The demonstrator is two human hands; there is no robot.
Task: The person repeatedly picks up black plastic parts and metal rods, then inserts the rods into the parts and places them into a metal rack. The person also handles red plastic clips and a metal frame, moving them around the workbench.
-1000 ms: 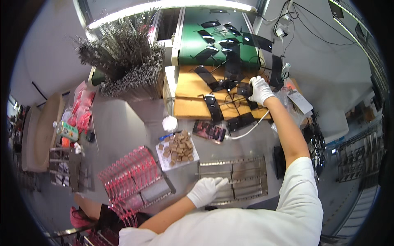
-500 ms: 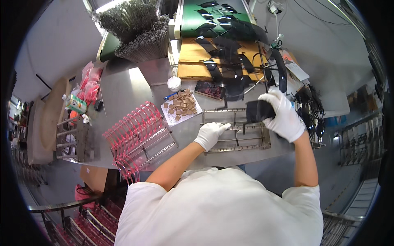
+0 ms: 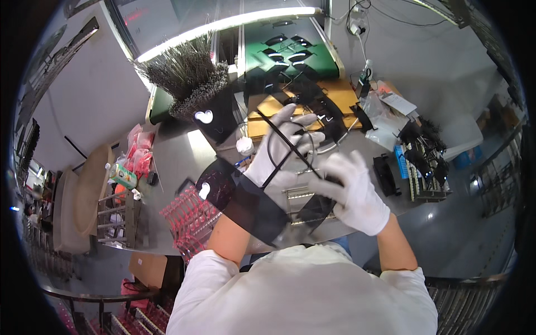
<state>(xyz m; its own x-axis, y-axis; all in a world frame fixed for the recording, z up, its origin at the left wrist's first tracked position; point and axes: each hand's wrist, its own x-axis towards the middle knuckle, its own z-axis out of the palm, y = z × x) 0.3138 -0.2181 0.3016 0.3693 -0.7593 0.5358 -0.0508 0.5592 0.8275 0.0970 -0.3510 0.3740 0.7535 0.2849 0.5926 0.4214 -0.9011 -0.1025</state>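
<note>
1. Half a second ago, the right hand (image 3: 354,192) was by the metal rack (image 3: 298,192) with a dark piece, and the left hand (image 3: 279,148) rested on that rack. Now both gloved hands are raised around a black rod frame (image 3: 291,146), which partly hides the rack.
2. The handling thus appears to have shifted from one hand reaching out to both hands working around one frame.
3. The left hand's fingers are spread behind the crossed rods; whether any are clamped on them, I cannot tell. The right hand's fingers, blurred, point toward the frame's near end; their grip is also unclear.
4. The frame is above the surface (image 3: 173,167), in front of the person's chest. A broad dark panel (image 3: 259,209) extends from it across the left forearm.
5. Containers: the pink-hooked rack (image 3: 190,215) is left of the metal rack. A narrow rack (image 3: 413,181) at the right holds a heap of dark pieces (image 3: 425,153).
6. At the back left, grey wires (image 3: 181,78) stand upright in a dense bundle; their holder is largely covered.
7. Behind the frame, more dark lenses (image 3: 276,57) lie on a green belt (image 3: 321,61).
</note>
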